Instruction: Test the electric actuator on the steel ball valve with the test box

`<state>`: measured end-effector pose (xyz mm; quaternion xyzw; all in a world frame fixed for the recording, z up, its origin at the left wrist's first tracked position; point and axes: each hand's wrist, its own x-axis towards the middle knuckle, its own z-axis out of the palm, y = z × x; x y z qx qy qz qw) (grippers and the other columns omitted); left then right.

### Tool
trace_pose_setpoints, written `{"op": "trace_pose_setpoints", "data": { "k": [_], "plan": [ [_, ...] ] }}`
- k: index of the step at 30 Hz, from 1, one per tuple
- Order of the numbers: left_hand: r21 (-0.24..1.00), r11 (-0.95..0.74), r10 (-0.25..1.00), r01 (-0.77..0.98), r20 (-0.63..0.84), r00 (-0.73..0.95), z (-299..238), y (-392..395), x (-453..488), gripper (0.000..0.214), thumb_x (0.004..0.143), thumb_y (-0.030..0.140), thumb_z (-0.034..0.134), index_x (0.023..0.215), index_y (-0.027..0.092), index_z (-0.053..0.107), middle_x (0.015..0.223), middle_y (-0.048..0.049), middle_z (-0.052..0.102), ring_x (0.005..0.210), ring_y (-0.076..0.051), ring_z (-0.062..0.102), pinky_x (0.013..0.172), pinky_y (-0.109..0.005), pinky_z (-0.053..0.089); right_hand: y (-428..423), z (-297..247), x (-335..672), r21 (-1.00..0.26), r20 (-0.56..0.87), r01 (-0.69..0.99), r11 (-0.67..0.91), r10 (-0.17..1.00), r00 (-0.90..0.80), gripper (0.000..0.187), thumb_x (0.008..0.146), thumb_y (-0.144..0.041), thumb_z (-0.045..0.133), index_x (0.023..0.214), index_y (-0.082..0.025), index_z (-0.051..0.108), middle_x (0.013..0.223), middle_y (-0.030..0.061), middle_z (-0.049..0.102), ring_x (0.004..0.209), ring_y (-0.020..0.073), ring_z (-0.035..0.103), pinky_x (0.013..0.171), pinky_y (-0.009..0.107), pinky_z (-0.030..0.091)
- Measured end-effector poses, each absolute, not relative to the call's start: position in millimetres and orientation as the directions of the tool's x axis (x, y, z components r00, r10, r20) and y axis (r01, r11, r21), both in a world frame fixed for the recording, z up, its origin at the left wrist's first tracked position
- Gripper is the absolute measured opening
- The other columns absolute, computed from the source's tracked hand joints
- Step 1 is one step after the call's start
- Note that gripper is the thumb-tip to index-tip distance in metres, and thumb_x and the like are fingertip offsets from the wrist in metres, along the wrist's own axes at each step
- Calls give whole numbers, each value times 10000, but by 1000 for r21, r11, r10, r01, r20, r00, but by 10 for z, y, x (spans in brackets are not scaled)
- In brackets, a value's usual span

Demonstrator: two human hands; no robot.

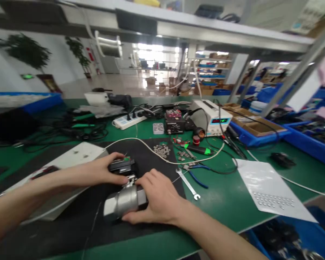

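My left hand (101,169) is closed around a small black module with a green tab (121,165) on the black mat (151,162). My right hand (157,198) wraps over the end of a silver metal cylinder (121,204) that lies on the mat just in front of the black module. The two parts meet between my hands at a small metal bracket (130,178). A thin wire runs from under the cylinder toward me.
A wrench (188,185), blue-handled pliers (196,173), a pile of small screws (162,150) and a white cable (157,153) lie beyond my hands. A power supply (212,121), power strip (128,121), white sheet (268,191), white board (73,155) and blue bins (260,133) surround them.
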<state>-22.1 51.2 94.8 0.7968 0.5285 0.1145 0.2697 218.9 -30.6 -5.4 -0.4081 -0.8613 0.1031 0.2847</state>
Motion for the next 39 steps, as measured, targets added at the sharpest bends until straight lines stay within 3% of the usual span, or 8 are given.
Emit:
{"op": "trace_pose_setpoints", "data": {
  "k": [1,4,10,14,19,22,27,39],
  "plan": [
    [551,-251,886,796,-201,418,985,511,-201,711,880,594,844,1464,226,672,1249,-38,842,1125,-294,812,902,-340,663,-328,-42,2192,-422,407,641,641,766,-497,732,807,-823,837,1123,-174,716,1088,100,760,1025,309,668,941,475,582],
    [476,-198,850,857,-352,392,1047,520,-181,1010,760,675,906,1575,188,565,1463,-141,743,1296,-343,736,1045,-383,610,-345,-17,2207,-443,411,624,644,764,-497,677,797,-706,924,1151,-171,708,1088,105,752,1016,325,663,909,503,584],
    [429,-201,827,880,-407,387,1100,501,-209,1017,829,789,792,1615,208,513,1520,-163,701,1333,-364,704,1045,-410,583,-347,-26,2226,-424,402,619,661,750,-526,745,726,-606,1021,1231,-182,674,1131,118,747,1036,359,683,876,556,613],
    [402,-299,891,866,-206,404,1105,352,-251,872,984,705,690,1656,196,465,1565,-186,659,1384,-373,682,1127,-471,548,-359,-45,2219,-390,406,638,664,746,-528,770,699,-592,1043,1227,-176,668,1129,131,740,1038,374,691,860,580,631],
    [228,-477,877,849,175,446,958,78,-270,378,1081,355,676,1429,209,701,1360,-129,732,1195,-324,744,1072,-462,586,-365,-85,2199,-316,436,655,686,718,-542,782,703,-599,1035,1235,-158,668,1102,148,742,993,385,702,829,590,640],
    [185,-509,857,841,204,473,869,21,-254,311,1068,243,690,1366,182,753,1276,-116,736,1130,-303,741,1017,-441,610,-366,-109,2202,-313,480,624,716,686,-546,723,769,-555,1005,1258,-149,660,1102,151,753,984,373,708,814,563,640],
    [270,-573,816,774,270,511,800,96,-277,285,1061,187,701,1328,170,797,1153,-95,717,1045,-249,713,950,-395,606,-360,-126,2219,-303,506,596,744,655,-561,673,838,-546,959,1296,-159,654,1118,155,765,979,357,716,805,524,632],
    [334,-664,742,669,406,534,624,225,-378,310,990,105,789,1293,167,819,1128,-83,703,1022,-220,707,961,-382,623,-368,-190,2168,-288,562,591,753,633,-532,656,906,-557,897,1331,-136,626,1108,134,765,923,321,729,762,486,613]
  ]
}}
